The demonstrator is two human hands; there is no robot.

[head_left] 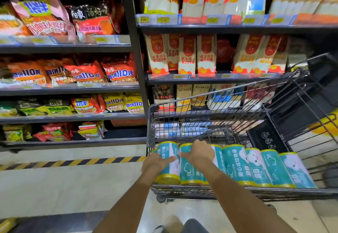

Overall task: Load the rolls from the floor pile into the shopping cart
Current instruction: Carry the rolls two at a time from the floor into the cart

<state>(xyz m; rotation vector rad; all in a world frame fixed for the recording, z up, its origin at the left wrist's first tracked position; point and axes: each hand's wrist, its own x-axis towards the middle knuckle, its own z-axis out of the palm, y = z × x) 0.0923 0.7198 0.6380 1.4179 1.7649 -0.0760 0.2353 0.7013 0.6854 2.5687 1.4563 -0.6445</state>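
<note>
Dark shelves point(73, 88) fill the upper view, stocked with bags of instant noodles on the left bays and tall packs of dried noodles on the right bays. Below them runs a pale floor point(64, 183) marked with a yellow-and-black striped tape line point(73, 162) parallel to the shelf base. A black wire shopping cart point(237, 192) stands beside the shelves at right, its folding child seat flap point(265, 139) lying toward the far end.

Inside the cart, teal rolls point(256, 167) with yellow end rims lie side by side in one row along the near wall of the basket, touching one another, printed with white clouds and the figure 80. More packaged goods show blurred through the far mesh.

The left hand point(155, 163) wraps the leftmost roll point(169, 161), fingers curled over its side, holding it at the cart's left end. The right hand point(199, 152) lies palm-down on the next roll point(190, 170), fingers spread across its top; whether it grips or merely presses I cannot tell. Both bare forearms reach in over the near rim.
</note>
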